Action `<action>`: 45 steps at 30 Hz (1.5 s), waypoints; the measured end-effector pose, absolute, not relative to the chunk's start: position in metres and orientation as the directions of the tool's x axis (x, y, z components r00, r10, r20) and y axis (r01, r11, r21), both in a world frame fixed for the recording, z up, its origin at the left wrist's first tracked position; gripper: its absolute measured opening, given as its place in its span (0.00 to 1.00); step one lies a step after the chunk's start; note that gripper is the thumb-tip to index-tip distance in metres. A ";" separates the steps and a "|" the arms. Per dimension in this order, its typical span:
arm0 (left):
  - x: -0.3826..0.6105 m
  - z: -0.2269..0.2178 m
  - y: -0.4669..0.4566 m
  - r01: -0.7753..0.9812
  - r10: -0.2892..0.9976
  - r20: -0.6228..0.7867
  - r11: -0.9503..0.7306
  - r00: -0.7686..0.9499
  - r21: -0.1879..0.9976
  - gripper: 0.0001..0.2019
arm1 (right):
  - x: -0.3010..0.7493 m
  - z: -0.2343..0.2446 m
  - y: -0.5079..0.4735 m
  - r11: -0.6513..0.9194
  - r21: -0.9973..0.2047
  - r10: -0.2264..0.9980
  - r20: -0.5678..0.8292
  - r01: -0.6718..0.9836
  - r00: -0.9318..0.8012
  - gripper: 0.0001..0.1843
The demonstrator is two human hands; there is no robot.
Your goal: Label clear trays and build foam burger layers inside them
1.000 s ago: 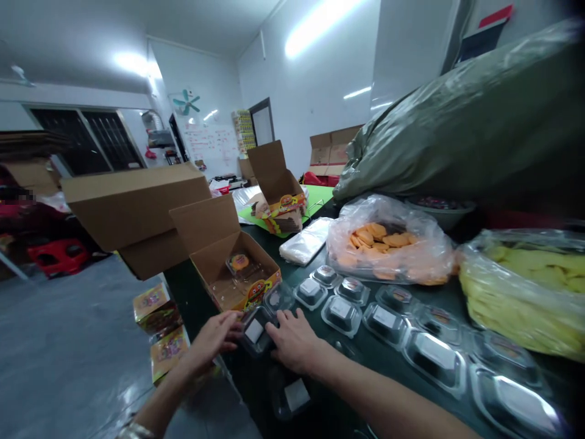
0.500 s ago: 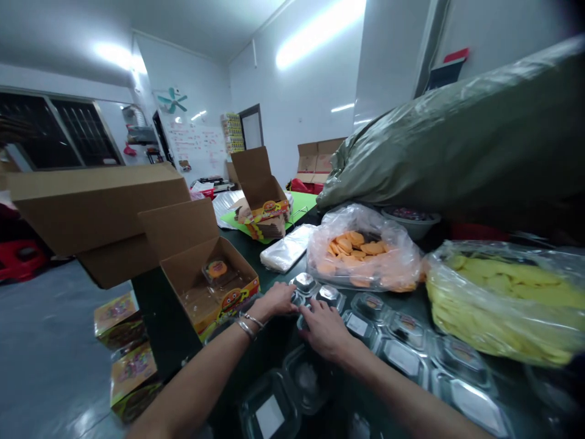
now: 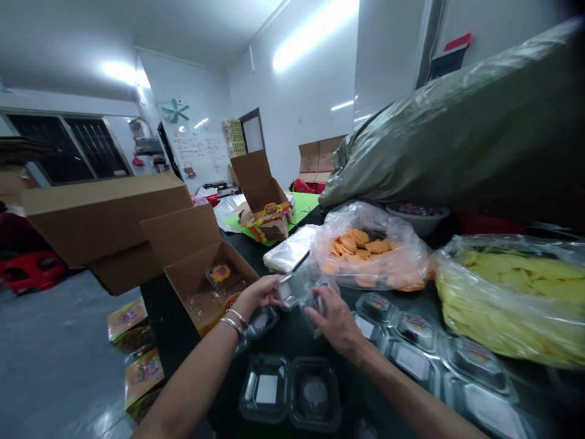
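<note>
Above the dark table, my left hand (image 3: pixel 265 292), with bracelets at its wrist, is closed on the edge of a clear plastic clamshell container (image 3: pixel 291 289). My right hand (image 3: pixel 333 318) is curled round more clear plastic just to the right of it. Whether that is the container's other half or a second one, I cannot tell. Nearer me lies an open clamshell (image 3: pixel 265 410) with a white label in one half. Several clear containers (image 3: pixel 414 329) stand in rows to the right. Another clear container (image 3: pixel 264 319) rests below my left wrist.
An open carton (image 3: pixel 194 299) with a packed container inside stands left. Beyond are a stack of plastic bags (image 3: pixel 289 249), a bag of orange discs (image 3: pixel 361 247) and a bag of yellow pieces (image 3: pixel 516 292). Small boxes (image 3: pixel 130 329) sit low at left.
Both hands have lifted clear plastic up from the table, where they were touching the containers. The open clamshell in front now lies more squarely in view.
</note>
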State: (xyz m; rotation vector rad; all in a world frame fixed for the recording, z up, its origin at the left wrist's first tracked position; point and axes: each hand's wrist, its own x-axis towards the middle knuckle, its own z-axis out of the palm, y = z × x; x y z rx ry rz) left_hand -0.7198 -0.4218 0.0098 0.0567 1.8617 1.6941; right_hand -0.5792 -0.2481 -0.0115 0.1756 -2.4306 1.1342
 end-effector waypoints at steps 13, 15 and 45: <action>-0.713 0.007 -0.422 0.265 0.313 0.038 0.727 -0.949 0.633 0.24 | -0.544 -0.036 -0.218 0.872 -0.474 0.117 0.451 -0.126 -0.885 0.28; -0.706 0.002 -0.420 0.322 0.345 0.045 0.809 -0.937 0.492 0.20 | -0.543 -0.031 -0.220 0.951 -0.274 -0.018 0.411 -0.142 -0.912 0.32; -0.582 -0.005 -0.246 0.763 0.760 0.076 0.647 -0.645 0.009 0.24 | -0.441 -0.002 -0.149 0.964 -0.212 0.175 0.063 0.158 -0.982 0.22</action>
